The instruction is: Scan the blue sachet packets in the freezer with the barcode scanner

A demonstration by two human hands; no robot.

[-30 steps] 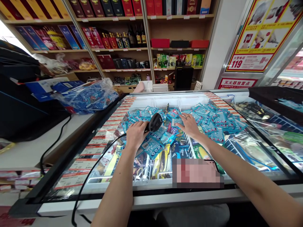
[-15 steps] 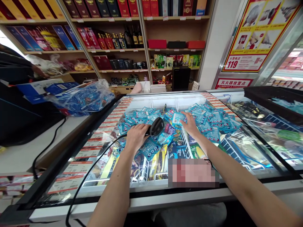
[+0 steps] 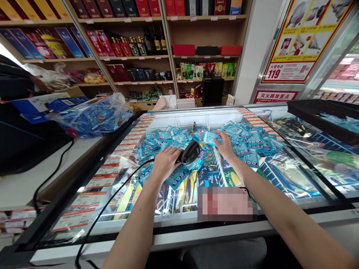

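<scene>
Wrapped around a black corded barcode scanner [image 3: 191, 152], the left hand [image 3: 166, 163] is holding it above the glass top of the chest freezer [image 3: 174, 237]. Toward the freezer's far side, the right hand [image 3: 224, 146] is pinching a blue packet [image 3: 212, 138], its white label [image 3: 208, 136] facing up. Loose blue packets [image 3: 249, 140] are lying to either side on the freezer's glass. Beyond the freezer, shelves [image 3: 196, 56] are carrying boxes [image 3: 183, 49] and bottles [image 3: 148, 40]. Apparently the label is being scanned; the next move is calling for a steady, flat packet.
</scene>
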